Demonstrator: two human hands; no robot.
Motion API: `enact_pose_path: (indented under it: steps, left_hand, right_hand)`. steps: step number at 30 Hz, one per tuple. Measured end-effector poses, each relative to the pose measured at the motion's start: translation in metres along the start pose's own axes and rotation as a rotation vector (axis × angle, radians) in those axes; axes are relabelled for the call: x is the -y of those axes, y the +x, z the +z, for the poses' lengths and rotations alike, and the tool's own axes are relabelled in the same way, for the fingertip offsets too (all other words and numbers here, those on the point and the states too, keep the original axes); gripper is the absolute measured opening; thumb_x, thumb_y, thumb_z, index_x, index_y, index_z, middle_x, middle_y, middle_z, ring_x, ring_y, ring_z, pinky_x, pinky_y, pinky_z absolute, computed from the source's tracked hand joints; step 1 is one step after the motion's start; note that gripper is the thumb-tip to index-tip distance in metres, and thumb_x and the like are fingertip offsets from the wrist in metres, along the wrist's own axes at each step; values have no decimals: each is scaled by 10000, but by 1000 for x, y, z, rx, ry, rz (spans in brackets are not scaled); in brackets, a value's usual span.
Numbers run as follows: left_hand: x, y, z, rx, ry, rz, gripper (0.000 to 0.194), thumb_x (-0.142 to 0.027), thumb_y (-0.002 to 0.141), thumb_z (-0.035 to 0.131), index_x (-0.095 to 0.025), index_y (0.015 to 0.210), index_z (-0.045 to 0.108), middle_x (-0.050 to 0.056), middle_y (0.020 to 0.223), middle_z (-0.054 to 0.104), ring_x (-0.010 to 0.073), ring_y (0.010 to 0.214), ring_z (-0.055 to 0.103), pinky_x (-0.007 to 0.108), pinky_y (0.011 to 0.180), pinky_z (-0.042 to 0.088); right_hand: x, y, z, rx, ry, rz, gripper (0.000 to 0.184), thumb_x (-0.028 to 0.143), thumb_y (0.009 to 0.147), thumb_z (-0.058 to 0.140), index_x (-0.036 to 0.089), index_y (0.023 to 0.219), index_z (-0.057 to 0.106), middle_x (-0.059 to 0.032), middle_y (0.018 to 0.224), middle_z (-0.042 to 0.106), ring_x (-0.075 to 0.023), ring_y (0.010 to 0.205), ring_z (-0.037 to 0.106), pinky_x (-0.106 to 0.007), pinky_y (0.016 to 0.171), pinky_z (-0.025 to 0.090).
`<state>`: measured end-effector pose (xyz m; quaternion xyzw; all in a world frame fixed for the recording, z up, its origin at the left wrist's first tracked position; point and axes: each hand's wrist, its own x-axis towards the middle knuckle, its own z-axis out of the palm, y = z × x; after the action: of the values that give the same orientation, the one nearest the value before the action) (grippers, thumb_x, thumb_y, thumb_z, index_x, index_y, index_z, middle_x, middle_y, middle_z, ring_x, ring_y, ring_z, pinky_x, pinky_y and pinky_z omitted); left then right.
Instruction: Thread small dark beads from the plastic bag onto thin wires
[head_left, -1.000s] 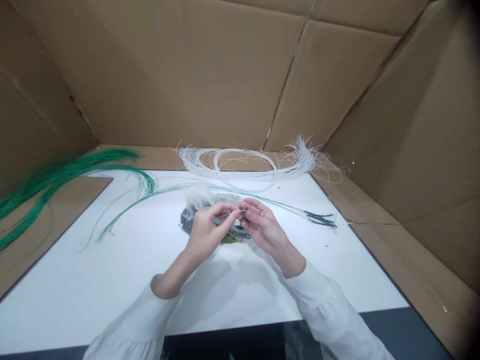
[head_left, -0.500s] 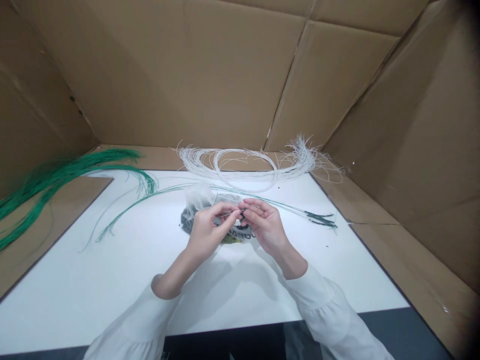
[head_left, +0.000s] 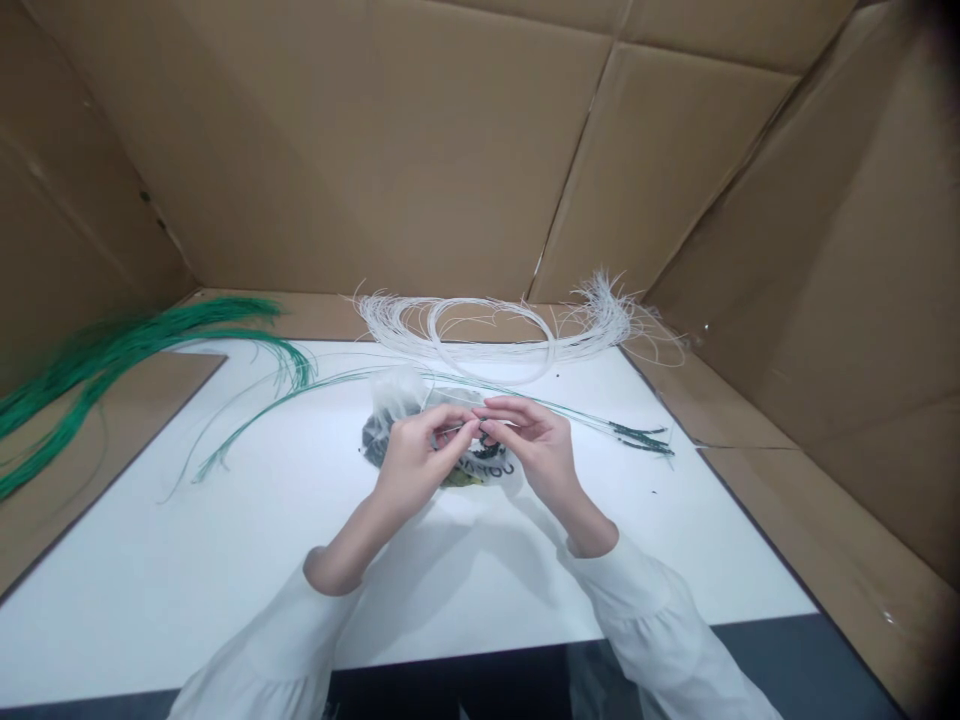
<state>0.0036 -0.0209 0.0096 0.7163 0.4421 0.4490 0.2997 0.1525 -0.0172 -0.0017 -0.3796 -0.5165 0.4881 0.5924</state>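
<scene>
My left hand (head_left: pixel 420 450) is closed in a pinch, thumb against fingertips, on a thin pale strand (head_left: pixel 453 429). Fingertip to fingertip with it, my right hand (head_left: pixel 541 445) pinches a small dark piece (head_left: pixel 484 428), too small to make out in detail. Under both hands lies a clear plastic bag (head_left: pixel 397 393) with black lettering, open at the middle. Dark small contents (head_left: pixel 377 440) show through its side, and part of the bag is hidden behind my fingers.
Several green strands with dark threaded ends (head_left: pixel 641 438) lie behind the bag. A green strand bundle (head_left: pixel 150 335) is at the left, and a coiled white strand bundle (head_left: pixel 495 345) at the back. Cardboard walls (head_left: pixel 375 150) enclose the white tabletop (head_left: pixel 247 560).
My right hand has shifted slightly and its fingers have straightened a little, showing more of the bag's lettering. My left hand stays nearly in place.
</scene>
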Motion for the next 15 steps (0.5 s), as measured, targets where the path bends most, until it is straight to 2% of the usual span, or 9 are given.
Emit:
enact_pose_path:
  steps: [6, 12, 15]
  left_hand:
    - [-1, 0, -1, -3, 31, -25, 170, -277, 802, 532, -158, 797, 652, 9, 716, 652, 93, 569, 513, 187, 541, 394]
    - [-2, 0, -1, 7, 37, -43, 178, -288, 798, 533, -158, 780, 654, -2, 702, 649, 81, 539, 476, 183, 526, 370]
    - [-3, 1, -2, 66, 6, -83, 183, -298, 795, 532, -159, 775, 649, 1, 713, 661, 89, 561, 504, 188, 545, 378]
  right_hand:
    - [2, 2, -5, 30, -123, 32, 97, 228, 629, 713, 192, 719, 703, -15, 721, 673, -126, 628, 608, -221, 527, 503]
    - [6, 4, -8, 101, -89, 124, 78, 239, 638, 703, 179, 687, 704, 6, 655, 655, -71, 487, 525, -206, 477, 453]
    - [6, 5, -10, 136, 13, 254, 87, 241, 630, 703, 161, 664, 698, 1, 627, 648, -76, 505, 530, -191, 452, 434]
